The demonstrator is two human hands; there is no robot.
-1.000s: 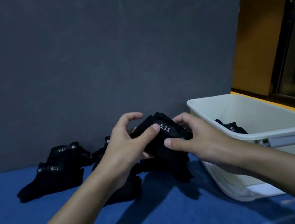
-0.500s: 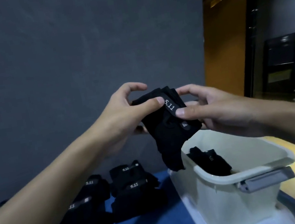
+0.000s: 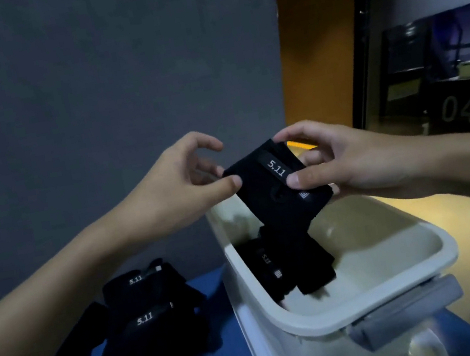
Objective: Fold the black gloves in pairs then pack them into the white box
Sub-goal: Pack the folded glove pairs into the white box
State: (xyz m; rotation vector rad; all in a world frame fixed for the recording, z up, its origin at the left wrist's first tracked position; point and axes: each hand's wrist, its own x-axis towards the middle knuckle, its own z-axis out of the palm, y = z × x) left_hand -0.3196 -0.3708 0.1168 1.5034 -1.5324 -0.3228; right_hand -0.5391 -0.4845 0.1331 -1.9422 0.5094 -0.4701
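The left hand [image 3: 173, 188] and right hand [image 3: 348, 158] pinch a folded pair of gloves [image 3: 279, 192] above the white box [image 3: 372, 301], where one pair [image 3: 288, 262] already lies; more gloves [image 3: 147, 313] wait at the left.

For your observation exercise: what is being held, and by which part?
A folded black glove pair: left hand pinches its left edge, right hand its right side.

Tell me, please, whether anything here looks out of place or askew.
Nothing serious. The glove pair pinched by the left hand and right hand hangs tilted over the white box, one end drooping loose; the packed gloves lie crooked at one end.
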